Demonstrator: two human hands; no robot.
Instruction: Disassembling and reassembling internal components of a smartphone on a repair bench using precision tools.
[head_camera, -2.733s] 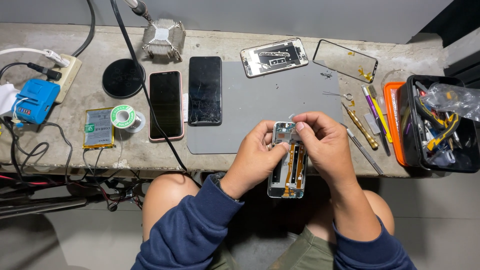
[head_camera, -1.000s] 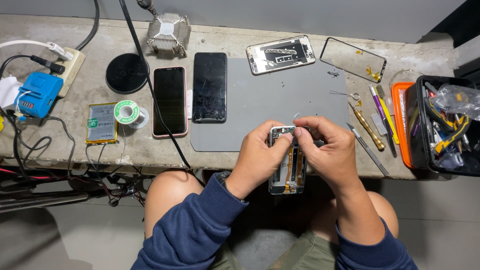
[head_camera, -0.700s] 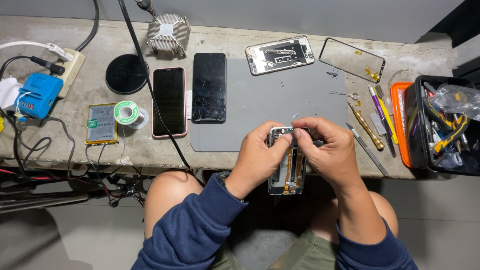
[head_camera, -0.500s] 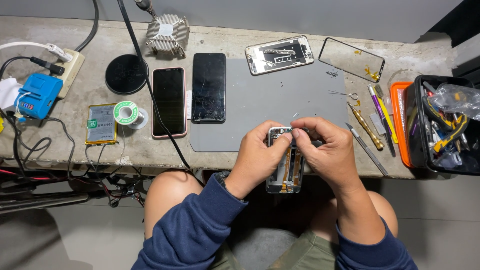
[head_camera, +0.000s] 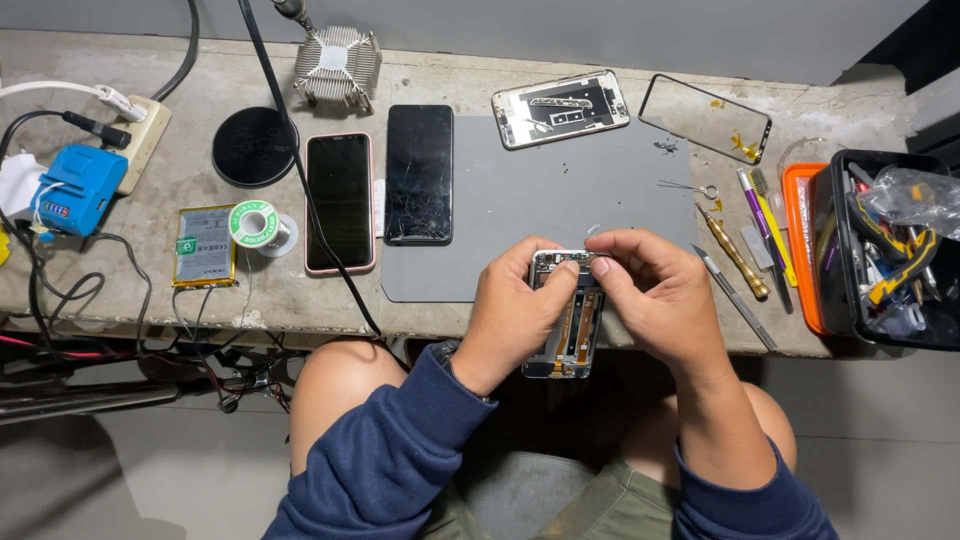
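view from above of a seated person working at the front edge of a concrete workbench (head_camera: 200, 310). the left hand (head_camera: 515, 305) wraps around the left side of an opened phone (head_camera: 566, 330) with its back removed, gripping it so its inner boards and ribbon cables face up, held just over the bench edge above the lap. the right hand (head_camera: 655, 295) is curled over the phone's top end, thumb and forefinger pinched together there; whether they hold a tiny part is too small to tell. behind the hands lies a grey work mat (head_camera: 520, 200). on its far edge rests a bare phone frame (head_camera: 560, 108), with a loose glass panel (head_camera: 705, 117) beside it. a black phone (head_camera: 419, 173) and a pink-edged phone (head_camera: 340, 202) lie side by side to the left, near a solder spool (head_camera: 254, 223), a flat battery (head_camera: 205, 246) and a blue device (head_camera: 78, 190). to the right, screwdrivers (head_camera: 745, 250) lie near an orange tray (head_camera: 800, 245) and a black tool box (head_camera: 890, 250)
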